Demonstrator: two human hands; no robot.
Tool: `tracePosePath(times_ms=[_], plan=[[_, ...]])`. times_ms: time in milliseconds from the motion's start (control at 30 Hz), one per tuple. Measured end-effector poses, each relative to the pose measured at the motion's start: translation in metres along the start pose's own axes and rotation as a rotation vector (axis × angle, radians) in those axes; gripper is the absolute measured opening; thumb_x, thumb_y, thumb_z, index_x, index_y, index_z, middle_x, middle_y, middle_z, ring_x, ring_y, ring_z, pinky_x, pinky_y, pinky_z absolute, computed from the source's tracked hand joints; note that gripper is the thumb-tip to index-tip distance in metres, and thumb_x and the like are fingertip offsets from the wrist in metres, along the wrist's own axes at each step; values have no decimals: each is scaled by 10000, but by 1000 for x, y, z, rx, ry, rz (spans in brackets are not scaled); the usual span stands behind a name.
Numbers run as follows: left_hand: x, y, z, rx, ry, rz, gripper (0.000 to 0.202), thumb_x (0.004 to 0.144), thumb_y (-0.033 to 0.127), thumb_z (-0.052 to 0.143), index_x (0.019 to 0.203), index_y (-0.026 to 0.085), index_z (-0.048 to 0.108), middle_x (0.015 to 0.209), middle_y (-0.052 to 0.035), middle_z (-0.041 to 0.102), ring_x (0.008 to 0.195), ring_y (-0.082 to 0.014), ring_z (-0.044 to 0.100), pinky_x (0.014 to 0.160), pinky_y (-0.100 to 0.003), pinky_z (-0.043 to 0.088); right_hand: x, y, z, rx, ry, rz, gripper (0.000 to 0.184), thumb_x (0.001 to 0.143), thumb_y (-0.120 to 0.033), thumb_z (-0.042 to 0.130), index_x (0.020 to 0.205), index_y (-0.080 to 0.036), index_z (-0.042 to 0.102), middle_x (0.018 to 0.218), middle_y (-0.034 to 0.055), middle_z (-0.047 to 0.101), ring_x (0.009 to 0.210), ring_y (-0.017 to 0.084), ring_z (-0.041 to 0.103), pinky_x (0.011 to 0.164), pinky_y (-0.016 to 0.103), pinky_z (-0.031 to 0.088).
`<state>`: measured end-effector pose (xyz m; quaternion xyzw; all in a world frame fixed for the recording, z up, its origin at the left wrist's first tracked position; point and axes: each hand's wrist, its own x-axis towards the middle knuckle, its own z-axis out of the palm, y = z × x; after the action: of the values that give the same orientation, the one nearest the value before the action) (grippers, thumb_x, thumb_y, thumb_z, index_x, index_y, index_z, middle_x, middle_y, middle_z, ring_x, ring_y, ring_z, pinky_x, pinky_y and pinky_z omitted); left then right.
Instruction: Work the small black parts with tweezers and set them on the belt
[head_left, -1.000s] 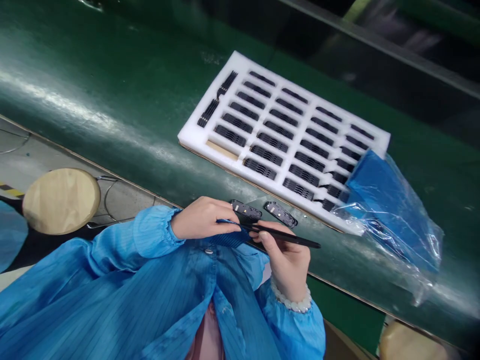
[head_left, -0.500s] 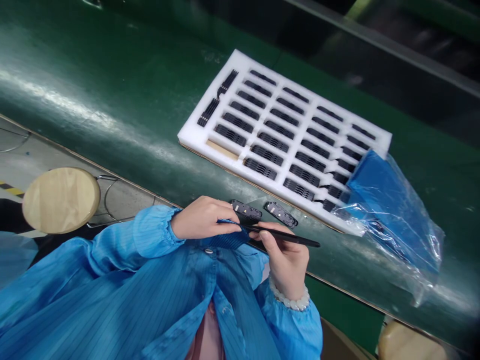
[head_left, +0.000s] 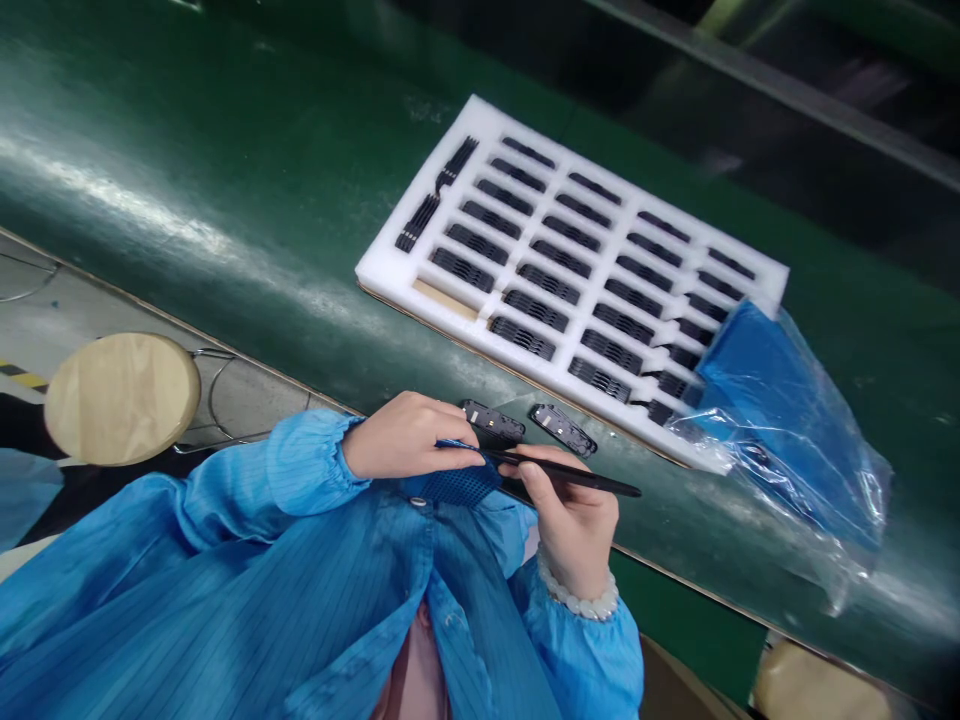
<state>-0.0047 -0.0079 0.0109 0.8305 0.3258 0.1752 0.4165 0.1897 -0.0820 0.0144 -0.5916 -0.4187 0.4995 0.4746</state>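
Left hand (head_left: pixel 409 437) and right hand (head_left: pixel 576 515) close together — fingers (head_left: pixel 538 482) of both bent, pinched.

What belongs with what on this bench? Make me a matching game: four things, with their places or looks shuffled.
Things:
1. Foam tray
2. Slim black tool
3. Beaded bracelet
4. Blue bundle

Places or looks:
A. Around the wrist of the right hand
B. Partly over the tray's edge, with clear plastic about it
C. White, with black parts in its slots
D. Between the right hand's thumb and fingers

Right pairs: 1-C, 2-D, 3-A, 4-B
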Motion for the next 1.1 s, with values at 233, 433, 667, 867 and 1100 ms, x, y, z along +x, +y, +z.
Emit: tracePosePath(times_ms=[233, 433, 667, 867, 1100], plan=[[0, 0, -1, -3, 7, -12, 265, 907, 353, 527, 805, 181, 700, 750, 9, 679, 642, -91, 610, 596, -181, 387, -1, 5, -3, -13, 79, 28, 131, 770, -295, 691, 853, -195, 708, 794, 34, 730, 621, 161, 702, 630, 307, 614], [-1, 0, 2, 0, 31, 12, 235, 896, 331, 553, 796, 174, 696, 758, 13, 681, 658, -89, 614, 614, -173, 385, 0, 4, -5, 19, 165, 52, 144, 768, -309, 694, 852, -194, 713, 718, 23, 730, 615, 168, 704, 610, 301, 606], [0, -1, 1, 22, 24, 25, 245, 900, 334, 544, 788, 173, 692, 751, 13, 678, 649, -94, 612, 590, -184, 372, -1, -3, 0, 28, 54, 92, 153, 746, -297, 718, 874, -214, 721, 801, 28, 742, 666, 166, 712, 660, 300, 612], [1, -1, 1, 23, 36, 30, 233, 894, 322, 555, 784, 169, 692, 746, 13, 677, 649, -94, 614, 591, -185, 371, -1, -1, -1, 22, 52, 91, 130, 746, -283, 717, 858, -215, 726, 806, 21, 739, 674, 164, 712, 669, 288, 608], [0, -1, 2, 22, 40, 27, 244, 896, 332, 548, 783, 173, 694, 741, 18, 678, 639, -90, 613, 585, -183, 370, -1, 0, -1, 8, 64, 65, 110, 741, -267, 721, 837, -216, 728, 800, 16, 738, 655, 162, 710, 647, 277, 606]])
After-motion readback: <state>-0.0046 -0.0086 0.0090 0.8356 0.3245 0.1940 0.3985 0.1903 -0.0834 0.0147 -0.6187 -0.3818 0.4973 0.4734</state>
